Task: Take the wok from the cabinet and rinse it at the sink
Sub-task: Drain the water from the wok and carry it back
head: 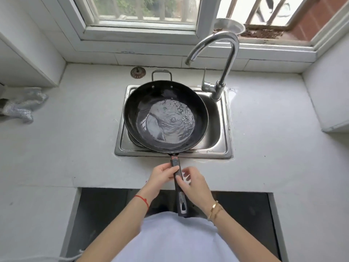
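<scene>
— Where is the round black metal wok (165, 116) seen?
— At frame centre, over the stainless steel sink (217, 127), rippled water inside.
— And its long black handle (178, 178)?
— It is gripped by the left hand (163, 173); the right hand (192, 183) is curled round it, below the curved chrome faucet (222, 59).

White worktop (79, 152) carrying crumpled cloth (20, 106) far left of the grips, round strainer (138, 72) beyond
</scene>
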`<state>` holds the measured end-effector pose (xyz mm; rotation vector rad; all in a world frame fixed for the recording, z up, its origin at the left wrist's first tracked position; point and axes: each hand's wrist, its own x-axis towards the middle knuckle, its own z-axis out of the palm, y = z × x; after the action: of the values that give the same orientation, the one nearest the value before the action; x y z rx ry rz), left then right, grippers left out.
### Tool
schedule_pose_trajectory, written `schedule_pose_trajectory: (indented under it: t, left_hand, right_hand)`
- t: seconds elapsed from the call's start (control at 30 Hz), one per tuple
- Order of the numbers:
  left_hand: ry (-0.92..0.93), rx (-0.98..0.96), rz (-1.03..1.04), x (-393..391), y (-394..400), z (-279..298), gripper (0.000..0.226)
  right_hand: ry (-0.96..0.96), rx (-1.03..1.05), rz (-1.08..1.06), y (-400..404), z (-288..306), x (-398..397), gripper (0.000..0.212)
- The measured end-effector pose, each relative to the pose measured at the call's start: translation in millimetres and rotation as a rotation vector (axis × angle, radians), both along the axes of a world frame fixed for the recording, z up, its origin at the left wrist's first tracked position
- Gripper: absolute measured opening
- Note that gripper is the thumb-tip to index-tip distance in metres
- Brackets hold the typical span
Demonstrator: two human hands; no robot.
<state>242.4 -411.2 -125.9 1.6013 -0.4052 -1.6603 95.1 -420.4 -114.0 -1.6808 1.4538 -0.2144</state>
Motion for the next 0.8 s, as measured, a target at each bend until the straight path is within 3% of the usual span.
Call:
schedule_pose_trajectory:
  t: [0.13, 0.3, 0.5, 0.8]
  left_hand:
    - [-0.001, -0.006, 0.043, -2, -2, -2, 0.026]
    - [0.072, 0.006, 0.051, -4, -5, -5, 0.028]
    - [0.145, -0.008, 0.056, 0, -7, -3, 0.023]
    - [0.326, -0.017, 0.105, -6, -2, -4, 0.026]
  right_hand:
    - [-0.049, 0.1, -0.034, 17, 0, 16, 0.02]
    - [-0.203, 0.337, -0.287, 22, 3, 34, 0.002]
    - [-0.157, 0.199, -0.404, 30, -1, 44, 0.017]
    - [-0.081, 0.01, -0.356, 37, -4, 37, 0.018]
